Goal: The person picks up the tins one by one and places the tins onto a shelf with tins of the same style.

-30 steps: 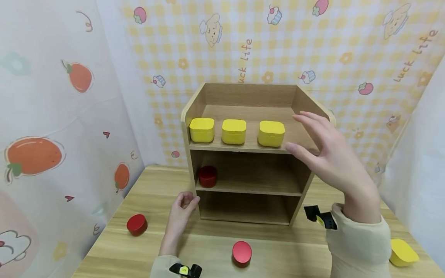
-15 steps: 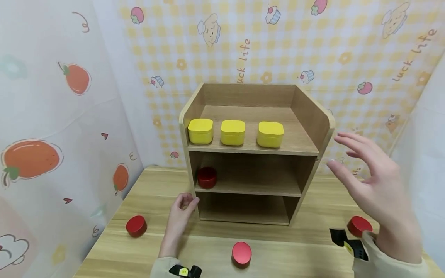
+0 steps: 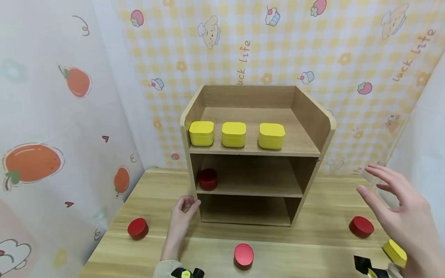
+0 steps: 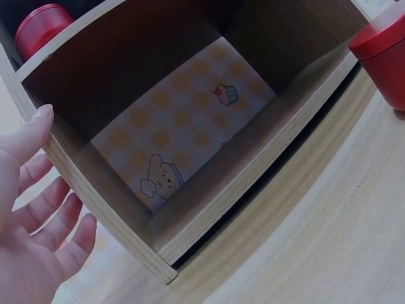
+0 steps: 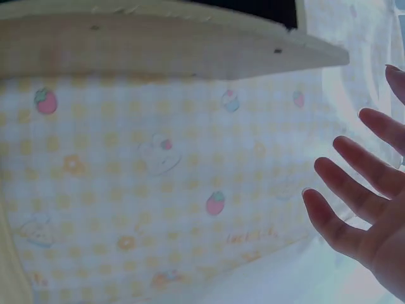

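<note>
My left hand (image 3: 181,216) is at the left side panel of a small wooden shelf (image 3: 259,154). In the left wrist view the thumb (image 4: 39,123) lies against the panel's front edge, and the curled fingers are along its outer side. Away to the right of the shelf, my right hand (image 3: 405,210) is in the air with spread, loosely bent fingers and nothing in them. Three yellow boxes (image 3: 201,133) (image 3: 234,134) (image 3: 271,136) stand in a row on the top board. A round red box (image 3: 208,179) sits at the left of the middle board.
On the wooden table (image 3: 208,262) lie round red boxes: one at left (image 3: 138,228), one in front (image 3: 243,256) and one at right (image 3: 361,226). Another yellow box (image 3: 395,253) is partly behind the right hand. Patterned cloth (image 3: 264,58) hangs behind the shelf.
My right hand has moved right and down, away from the shelf's top board, uncovering the red box at right. The left hand has stayed at the side panel.
</note>
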Available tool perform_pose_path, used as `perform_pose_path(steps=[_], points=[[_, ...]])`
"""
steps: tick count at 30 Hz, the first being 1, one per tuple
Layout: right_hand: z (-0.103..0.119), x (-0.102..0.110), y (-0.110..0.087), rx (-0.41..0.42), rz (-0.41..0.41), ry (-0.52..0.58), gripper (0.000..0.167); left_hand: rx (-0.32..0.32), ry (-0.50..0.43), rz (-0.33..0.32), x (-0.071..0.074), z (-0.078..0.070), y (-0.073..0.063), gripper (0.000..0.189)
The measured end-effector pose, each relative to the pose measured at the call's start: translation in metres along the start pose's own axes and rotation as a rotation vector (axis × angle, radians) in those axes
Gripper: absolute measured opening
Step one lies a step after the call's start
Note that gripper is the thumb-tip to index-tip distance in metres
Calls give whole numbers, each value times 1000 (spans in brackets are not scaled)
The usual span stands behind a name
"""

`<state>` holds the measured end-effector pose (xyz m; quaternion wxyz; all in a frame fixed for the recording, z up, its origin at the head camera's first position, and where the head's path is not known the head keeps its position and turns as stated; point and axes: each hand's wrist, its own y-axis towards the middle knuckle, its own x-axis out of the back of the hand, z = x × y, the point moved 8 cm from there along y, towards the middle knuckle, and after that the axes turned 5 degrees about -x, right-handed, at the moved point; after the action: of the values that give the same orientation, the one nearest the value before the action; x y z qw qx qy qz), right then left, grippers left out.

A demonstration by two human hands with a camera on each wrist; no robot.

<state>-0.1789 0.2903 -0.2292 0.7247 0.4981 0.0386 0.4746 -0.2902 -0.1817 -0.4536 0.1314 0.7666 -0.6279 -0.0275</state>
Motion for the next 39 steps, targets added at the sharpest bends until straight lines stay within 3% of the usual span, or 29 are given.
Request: perform_pose_path(steps=[6, 14, 21, 24, 28, 33, 36, 39], points=[[-37, 8, -20, -166, 4, -64, 48, -9, -5, -16, 1, -5, 1, 34], [-108, 25, -53, -438, -43, -146, 50, 23, -24, 14, -1, -10, 4, 33], [-155, 35, -81, -629, -8, -197, 57, 2, -13, 41, -4, -44, -5, 29], [-167, 39, -87, -651, -5, -187, 58, -8, -10, 37, -3, -47, -5, 29], [-181, 44, -93, -651, -6, -164, 56, 0, -20, 29, -2, -34, 0, 30], [-211, 47, -107, -738, 11, -175, 53, 13, -13, 29, 0, -11, 7, 33], [-238, 51, -122, -841, -34, -125, 43, 3, -12, 13, 2, -9, 7, 33], [-267, 59, -140, -917, -131, -22, 40, -5, -18, 0, 4, -9, 5, 33]])
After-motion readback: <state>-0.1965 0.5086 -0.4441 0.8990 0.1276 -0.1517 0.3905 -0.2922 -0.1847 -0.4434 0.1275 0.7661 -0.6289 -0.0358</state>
